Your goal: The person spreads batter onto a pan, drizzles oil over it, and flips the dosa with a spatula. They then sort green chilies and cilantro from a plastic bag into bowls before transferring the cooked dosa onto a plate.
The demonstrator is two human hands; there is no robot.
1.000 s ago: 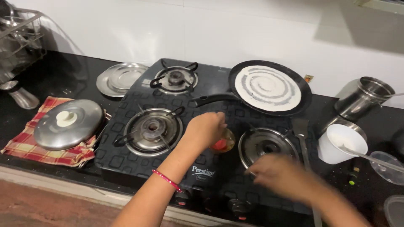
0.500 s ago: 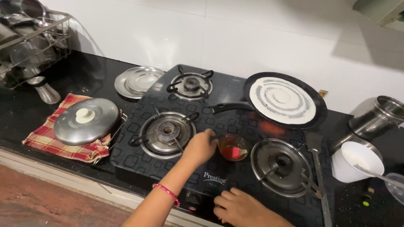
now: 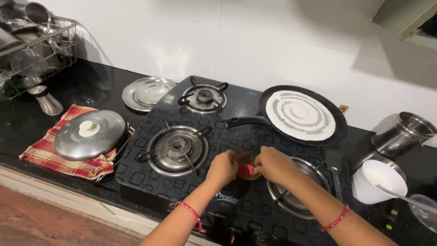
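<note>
Hands: left hand [image 3: 224, 166] and right hand [image 3: 273, 165] both cupped around small bowl [image 3: 246, 165] with a red item inside, mid-front of black glass stove [image 3: 150, 175] | left: lidded pot [image 3: 89, 135] on checked cloth [image 3: 50, 159], steel plate [image 3: 148, 92] | right: batter circle on flat pan [image 3: 301, 115], white cup [image 3: 378, 181]

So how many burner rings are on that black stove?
4. Back-left burner, front-left burner, front-right burner beside the right hand, and one likely hidden beneath the pan.
</note>
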